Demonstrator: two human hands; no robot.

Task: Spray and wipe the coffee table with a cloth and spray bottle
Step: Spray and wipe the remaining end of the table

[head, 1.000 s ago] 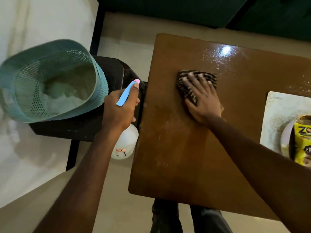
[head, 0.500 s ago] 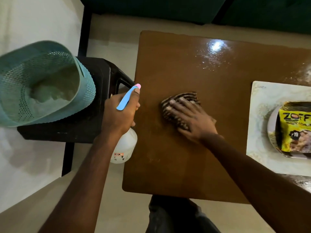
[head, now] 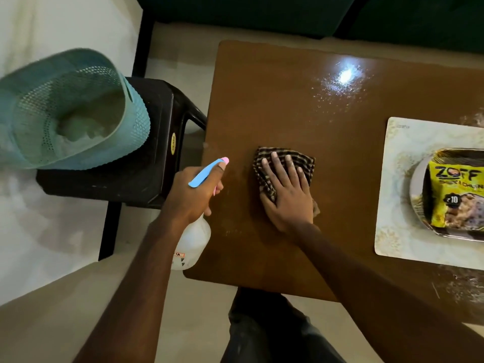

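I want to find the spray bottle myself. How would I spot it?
Start at the brown coffee table and go to its left edge, near the black stool. There the left hand holds the spray bottle. It is the only white bottle, with a blue trigger and a pink tip.

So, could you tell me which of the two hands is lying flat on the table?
The right hand, pressed flat with fingers spread on the checked cloth on the coffee table. The left hand is curled around the spray bottle at the table's edge.
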